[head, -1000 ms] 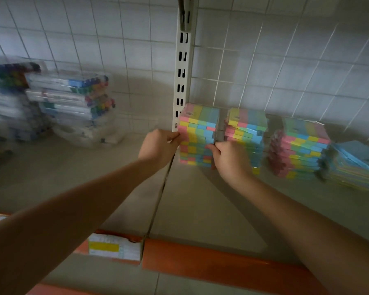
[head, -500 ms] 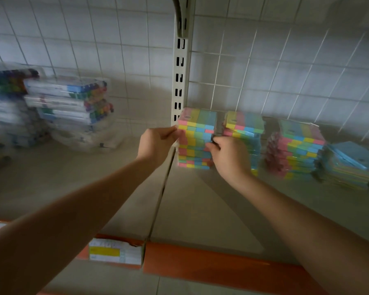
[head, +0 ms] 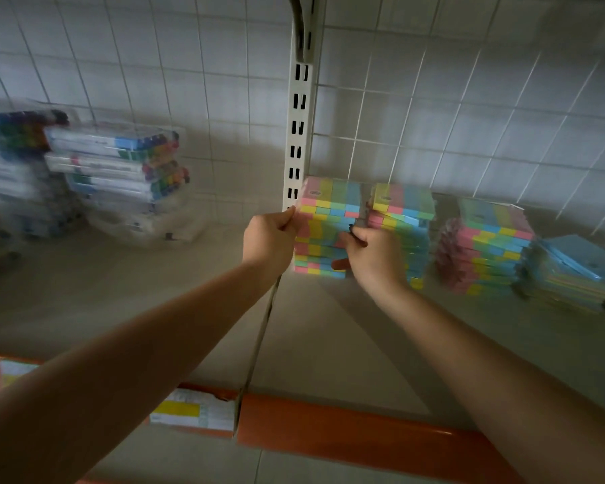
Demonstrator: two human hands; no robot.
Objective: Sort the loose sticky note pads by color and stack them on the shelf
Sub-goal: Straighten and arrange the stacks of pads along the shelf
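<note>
Beige shelf (head: 154, 309) running full width, edged in front by an orange rail (head: 364, 438) with a price label (head: 193, 413) stuck on it. Behind, a white wire grid (head: 468, 110) against the wall, split by a slotted white upright (head: 298, 134). At far left on the shelf, blurred clear packs of coloured markers (head: 119, 162) piled up. Right of the upright, four piles of sticky pads standing on the shelf in a row: first stack (head: 323, 218) just beside the upright, striped pink, yellow, green and blue; second stack (head: 404, 204) close on its right, top pads skewed; third stack (head: 486, 246) a little apart from that; blue pile (head: 573, 274) lower and leaning at far right, top pad blue. Two bare forearms reaching in from the bottom corners. Left hand (head: 269, 239) at the first stack's left side, fingers curled, fingertips pinching the edge near the top, grip closed on the stack. Right hand (head: 374, 256) at the stack's right side, between first and second stacks, fingers curled round the pads at mid-height, thumb low across the front, grip closed on the same stack. Stack bottom level with the shelf surface; cannot tell if resting or lifted slightly.
</note>
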